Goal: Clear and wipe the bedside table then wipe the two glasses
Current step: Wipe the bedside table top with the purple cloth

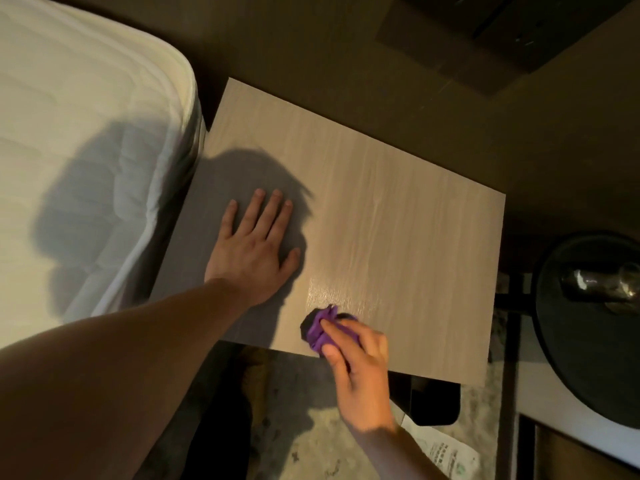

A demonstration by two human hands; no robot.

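The bedside table (pixel 398 188) has a pale wood-grain top with nothing standing on it. My left hand (pixel 252 247) lies flat on its left part, palm down, fingers spread. My right hand (pixel 360 368) pinches a crumpled purple cloth (pixel 322 329) against the table's near edge. A damp, shiny patch shows just beyond the cloth. At the far right, a glass (pixel 602 285) lies on a round black tray (pixel 575 358).
A white mattress (pixel 79 140) presses against the table's left side. The round black tray sits on a surface right of the table. A printed paper (pixel 446 452) lies on the patterned floor below. A dark box (pixel 502 36) is at the top right.
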